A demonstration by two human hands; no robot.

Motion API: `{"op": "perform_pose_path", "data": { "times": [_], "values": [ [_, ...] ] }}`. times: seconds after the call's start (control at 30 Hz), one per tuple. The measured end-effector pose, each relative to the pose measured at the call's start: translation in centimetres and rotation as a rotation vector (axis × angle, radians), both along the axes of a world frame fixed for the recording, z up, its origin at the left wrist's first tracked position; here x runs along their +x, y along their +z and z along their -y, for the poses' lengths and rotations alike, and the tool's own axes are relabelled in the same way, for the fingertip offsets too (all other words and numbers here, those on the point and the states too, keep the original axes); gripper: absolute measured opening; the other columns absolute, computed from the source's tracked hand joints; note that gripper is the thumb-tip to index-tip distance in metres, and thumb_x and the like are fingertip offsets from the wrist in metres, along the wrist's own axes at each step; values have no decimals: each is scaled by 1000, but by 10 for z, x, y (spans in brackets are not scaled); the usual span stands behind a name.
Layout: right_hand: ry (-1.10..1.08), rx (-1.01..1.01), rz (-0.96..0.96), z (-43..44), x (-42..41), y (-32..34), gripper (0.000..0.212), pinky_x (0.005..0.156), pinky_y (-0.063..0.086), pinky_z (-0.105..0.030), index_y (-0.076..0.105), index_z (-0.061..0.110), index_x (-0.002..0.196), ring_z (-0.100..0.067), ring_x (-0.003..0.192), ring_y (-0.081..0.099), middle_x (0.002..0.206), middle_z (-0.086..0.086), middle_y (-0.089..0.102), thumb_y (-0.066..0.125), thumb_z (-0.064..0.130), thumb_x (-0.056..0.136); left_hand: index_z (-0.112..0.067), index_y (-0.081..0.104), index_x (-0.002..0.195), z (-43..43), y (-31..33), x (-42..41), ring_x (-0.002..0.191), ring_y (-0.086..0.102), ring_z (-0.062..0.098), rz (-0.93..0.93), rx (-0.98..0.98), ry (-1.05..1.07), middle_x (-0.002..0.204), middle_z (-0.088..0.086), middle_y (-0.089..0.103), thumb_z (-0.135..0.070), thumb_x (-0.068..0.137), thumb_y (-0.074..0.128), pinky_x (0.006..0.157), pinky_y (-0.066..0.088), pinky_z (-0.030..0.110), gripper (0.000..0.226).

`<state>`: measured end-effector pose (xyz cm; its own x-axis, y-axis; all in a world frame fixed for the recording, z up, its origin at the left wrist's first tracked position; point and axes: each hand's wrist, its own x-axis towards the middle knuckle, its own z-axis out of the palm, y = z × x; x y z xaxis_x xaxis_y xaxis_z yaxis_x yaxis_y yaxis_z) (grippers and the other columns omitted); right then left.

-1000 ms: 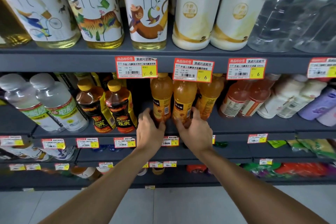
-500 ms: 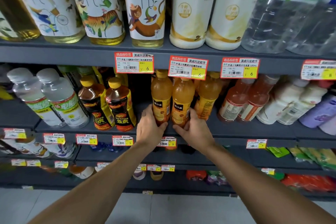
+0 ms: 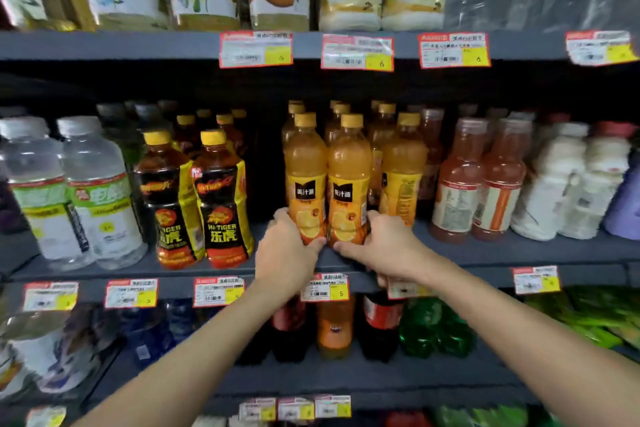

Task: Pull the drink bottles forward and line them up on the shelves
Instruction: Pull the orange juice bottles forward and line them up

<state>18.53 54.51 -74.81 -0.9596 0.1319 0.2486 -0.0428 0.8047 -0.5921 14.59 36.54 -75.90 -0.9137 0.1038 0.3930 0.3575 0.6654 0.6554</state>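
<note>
Two orange juice bottles with yellow caps stand side by side at the front of the middle shelf (image 3: 519,253). My left hand (image 3: 285,250) grips the base of the left orange juice bottle (image 3: 304,166). My right hand (image 3: 384,246) grips the base of the right orange juice bottle (image 3: 349,166). Behind them stand more orange juice bottles (image 3: 401,163) in rows, further back on the shelf.
Left of my hands stand two dark Hi-Tiger bottles (image 3: 221,198) and clear water bottles (image 3: 93,191). Pink drink bottles (image 3: 485,177) and white bottles (image 3: 571,184) stand to the right. Large bottles fill the shelf above, soda bottles (image 3: 334,326) the shelf below. Price tags (image 3: 356,52) line the edges.
Both hands have drawn the two front orange juice bottles forward toward the shelf edge. The view has dropped lower and moved closer to the middle shelf.
</note>
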Motion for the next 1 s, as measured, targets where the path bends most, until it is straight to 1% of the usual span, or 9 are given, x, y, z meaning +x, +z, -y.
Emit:
{"op": "perform_pose_path", "data": {
  "times": [0.1,0.17,0.23,0.37,0.5,0.63,0.77,0.9,1.0],
  "values": [
    [91,-23,56,-4,-2,4,37,43,53,-28,67,21,86,-21,51,70,62,1,72,75,55,76,-10,52,126,3,-1,-9,111,61,29,-31,-103,11,121,11,64,-43,85,76,90,49,37,57],
    [94,-10,34,-5,-3,2,44,44,53,-28,70,19,86,-22,53,71,65,-1,73,75,59,71,-11,58,118,4,-6,-15,104,64,27,-85,-115,5,114,8,67,-46,84,76,83,51,35,51],
    [85,24,10,-5,-4,1,51,52,57,-33,72,18,89,-22,58,72,68,-1,74,74,64,66,-12,63,109,5,-9,-17,97,66,25,-124,-108,2,106,6,69,-47,82,77,78,52,33,47],
    [53,52,-44,-4,-4,1,46,48,51,-22,73,20,89,-20,64,73,67,3,74,76,61,70,-14,66,96,7,-8,-14,88,66,22,-162,-77,-5,99,5,70,-48,78,81,73,51,31,42],
    [78,-37,-6,-4,1,1,46,44,48,-22,70,18,93,-15,48,63,71,-1,75,79,57,69,-16,65,96,8,-3,-5,86,67,21,-146,-111,36,95,2,70,-54,75,81,76,57,35,46],
    [138,-102,14,-11,7,0,54,39,41,-20,71,14,93,-10,45,59,63,4,70,84,59,67,-21,65,89,18,0,0,83,67,15,-158,-168,-38,91,-3,71,-55,74,81,78,59,37,40],
    [178,-137,56,-18,7,1,57,37,41,-20,69,11,97,-9,44,56,61,3,67,88,56,66,-24,60,91,29,-1,-1,79,63,7,-183,-218,-80,87,-10,66,-63,71,79,73,58,31,48],
    [201,-52,100,-17,10,8,57,39,43,-22,67,9,97,-13,45,59,64,-1,70,86,55,69,-23,58,100,37,-1,1,85,63,8,-212,-277,-68,93,-10,66,-67,68,78,76,59,33,58],
    [206,79,66,-16,17,15,58,41,43,-18,64,24,100,-5,47,62,66,9,72,81,67,65,-25,55,109,41,0,1,90,62,7,-231,-289,-89,103,-10,66,-66,69,79,79,58,32,62]
  ]
}}
